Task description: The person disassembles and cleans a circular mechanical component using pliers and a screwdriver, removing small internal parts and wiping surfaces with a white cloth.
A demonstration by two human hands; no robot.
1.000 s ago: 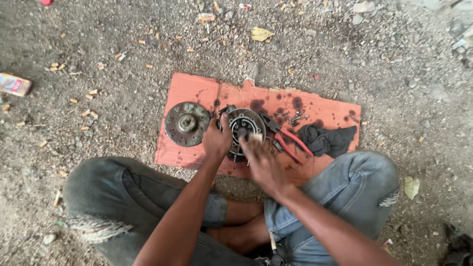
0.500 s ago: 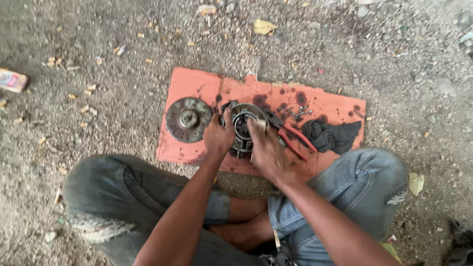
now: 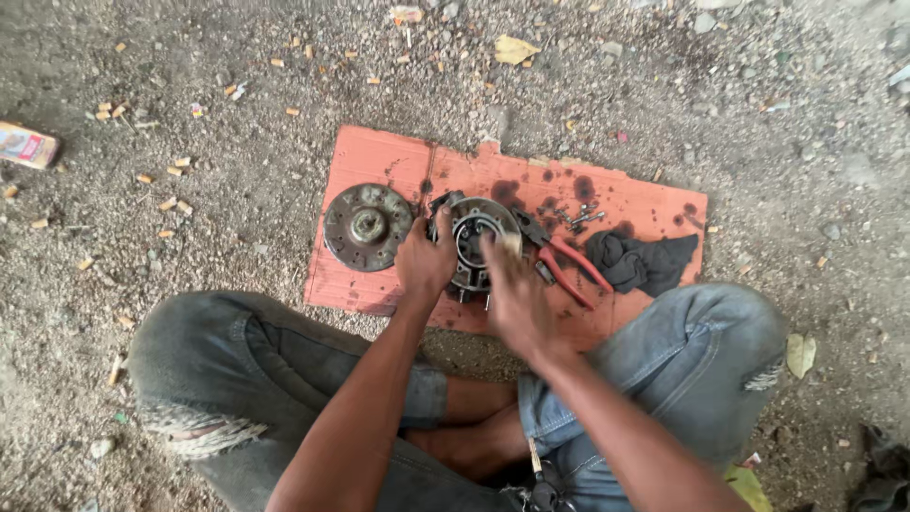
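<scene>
Ground level, I look straight down from the head camera. The person sits on gravel ground (image 3: 190, 123) with knees spread in worn jeans, a flat orange sheet (image 3: 379, 161) laid out between them at 12 o'clock from the lap.

Left hand (image 3: 424, 261): fingers curled round the left edge of a round metal part (image 3: 471, 237) with an open centre, standing at the middle of the sheet. Gripping it, thumb side toward the rim.

Right hand (image 3: 512, 294): laid over the lower right side of the same part, fingers bent down onto it. Slightly blurred; I cannot tell whether it clamps the part or only presses on it.

Around the part:
- At 9 o'clock, just beside the left hand, a rusty round disc (image 3: 367, 227) with a raised hub lies flat, partly off the sheet's left edge.
- At 3 o'clock, red-handled pliers (image 3: 569, 265) lie slanted, head toward the part, handles running to 4 o'clock.
- Further out at 3 o'clock, a dark rag (image 3: 640, 261) lies crumpled, near the pliers' handles.
- At 2 o'clock, a few small bolts (image 3: 580, 218) lie scattered among dark oil stains.

Off the sheet: a small box (image 3: 27, 145) at far 9 o'clock on the ground, well apart; a yellow leaf (image 3: 514, 49) at 12 o'clock
</scene>
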